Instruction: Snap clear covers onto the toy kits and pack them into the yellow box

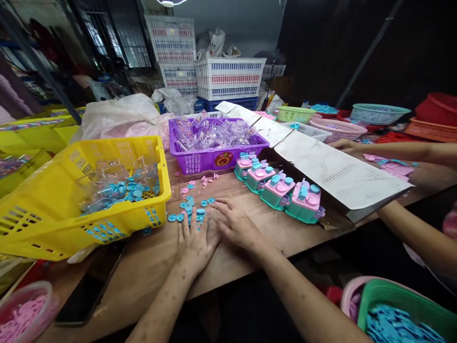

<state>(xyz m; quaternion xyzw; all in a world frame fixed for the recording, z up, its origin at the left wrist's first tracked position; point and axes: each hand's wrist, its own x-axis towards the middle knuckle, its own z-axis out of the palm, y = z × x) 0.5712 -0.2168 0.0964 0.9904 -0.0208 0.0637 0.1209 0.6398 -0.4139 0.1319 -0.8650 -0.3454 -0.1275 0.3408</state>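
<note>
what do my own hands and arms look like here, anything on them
The left hand and right hand wear no gloves, and no rings or watch show. The left forearm and right forearm are bare, with no sleeves in view.

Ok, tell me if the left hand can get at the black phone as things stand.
Probably yes: the left hand lies open at the blue discs, and bare tabletop leads to the black phone. Only its far end looks crowded by the yellow basket.

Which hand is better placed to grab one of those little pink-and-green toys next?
Probably the right hand: it lies nearer the toys, while the left hand is farther off, with its fingers among the blue discs.
</note>
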